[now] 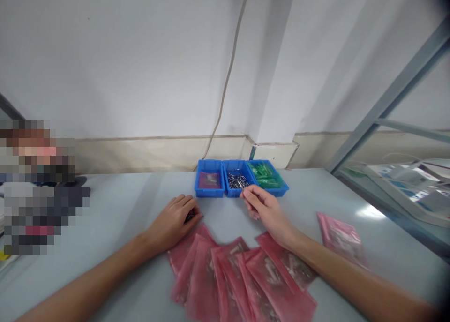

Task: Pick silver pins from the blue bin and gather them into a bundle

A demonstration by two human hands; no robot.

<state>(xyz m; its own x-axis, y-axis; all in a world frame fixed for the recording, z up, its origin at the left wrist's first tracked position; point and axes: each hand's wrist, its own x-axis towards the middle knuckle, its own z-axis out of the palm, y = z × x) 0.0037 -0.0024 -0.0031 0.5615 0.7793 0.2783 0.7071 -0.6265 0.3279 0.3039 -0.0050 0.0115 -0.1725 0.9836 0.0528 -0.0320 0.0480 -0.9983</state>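
- Small metal parts [236,181]: loose heap in the middle blue bin [232,192], just beyond the fingertips of the right hand [267,212]; step in hand, as judged, a reach to this heap
- Next move, as judged: calls for a light fingertip pinch on loose pieces and a lift clear of the bin wall, wrist kept off the pouches below
- Appearance of parts: slim, shiny, silvery with dark gaps, lying in mixed directions; exact form too small to tell
- Right hand: fingertips drawn together by the near edge of the bin; whether a piece sits between them, cannot tell
- Left hand [176,221]: fingers curled, low over the tabletop [105,209], something small and dark showing beside the thumb; gripped or only covered, cannot tell
- Pink pouches [202,284]: overlapping fan on the near side of both hands; flat, translucent, pale pieces showing inside several
- Single pink pouch [341,240]: to the right of the right hand, apart from the fan
- Left blue bin [210,194]: beyond and between the hands, pink packet [210,180] inside
- Right blue bin [282,190]: just beyond the right hand, green packets [265,174] inside
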